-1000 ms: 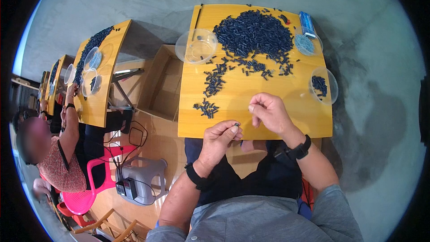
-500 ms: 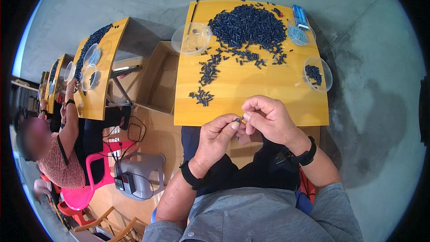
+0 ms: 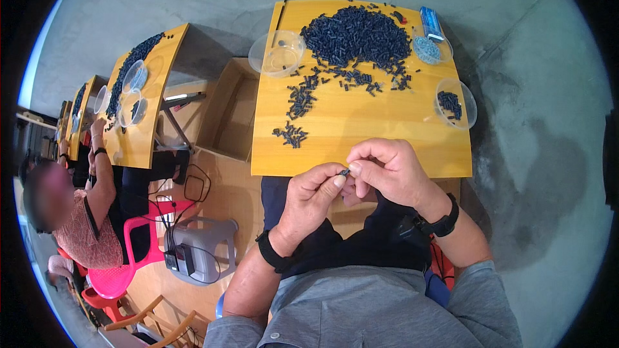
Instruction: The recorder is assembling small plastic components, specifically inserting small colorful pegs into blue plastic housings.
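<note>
Just off the near edge of the yellow table, my left hand point(image 3: 311, 198) pinches a small black cylindrical piece point(image 3: 344, 172) between thumb and index finger. My right hand point(image 3: 387, 171) is closed at the other end of that piece, thumb against index finger. Whatever sits inside the right pinch is too small and covered to name. Both hands nearly touch. Beyond them lies a big heap of similar black pieces point(image 3: 356, 35), with a looser trail point(image 3: 301, 101) and a small cluster point(image 3: 290, 135) running down the left side.
A clear round tub point(image 3: 284, 58) stands at the table's left edge. On the right are a tub of light-blue bits point(image 3: 427, 50), a blue box point(image 3: 431, 22) and a tub holding black pieces point(image 3: 449, 106). A cardboard box point(image 3: 225, 116) and a seated co-worker point(image 3: 90, 219) are to the left.
My fingers have shifted slightly, and the black piece shows more between the fingertips. The hands stay together near the table edge.
</note>
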`<state>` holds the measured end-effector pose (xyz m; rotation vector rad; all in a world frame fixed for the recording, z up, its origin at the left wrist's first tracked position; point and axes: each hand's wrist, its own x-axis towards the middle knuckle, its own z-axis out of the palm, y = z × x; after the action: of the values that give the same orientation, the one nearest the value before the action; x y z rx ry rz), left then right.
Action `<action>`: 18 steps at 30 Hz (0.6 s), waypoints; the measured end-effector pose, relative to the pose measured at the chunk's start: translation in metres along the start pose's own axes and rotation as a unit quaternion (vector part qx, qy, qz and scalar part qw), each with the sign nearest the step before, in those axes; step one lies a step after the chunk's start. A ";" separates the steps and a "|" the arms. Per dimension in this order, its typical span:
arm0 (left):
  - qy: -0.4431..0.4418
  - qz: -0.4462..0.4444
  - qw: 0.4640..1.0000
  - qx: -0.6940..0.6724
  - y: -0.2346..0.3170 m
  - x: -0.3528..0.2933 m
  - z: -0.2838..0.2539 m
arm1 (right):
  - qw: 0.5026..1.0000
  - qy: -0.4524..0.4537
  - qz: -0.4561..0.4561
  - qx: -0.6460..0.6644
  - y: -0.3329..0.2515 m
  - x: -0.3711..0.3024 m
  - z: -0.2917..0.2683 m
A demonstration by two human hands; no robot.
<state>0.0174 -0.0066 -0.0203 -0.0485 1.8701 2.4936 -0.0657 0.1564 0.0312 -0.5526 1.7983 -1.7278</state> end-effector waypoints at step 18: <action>-0.016 0.004 1.000 0.007 0.002 -0.001 -0.001 | 0.999 -0.038 0.021 0.003 -0.001 0.005 -0.004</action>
<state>0.0181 -0.0078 -0.0181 -0.0010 1.8799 2.4712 -0.0722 0.1565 0.0315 -0.5665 1.7388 -1.6615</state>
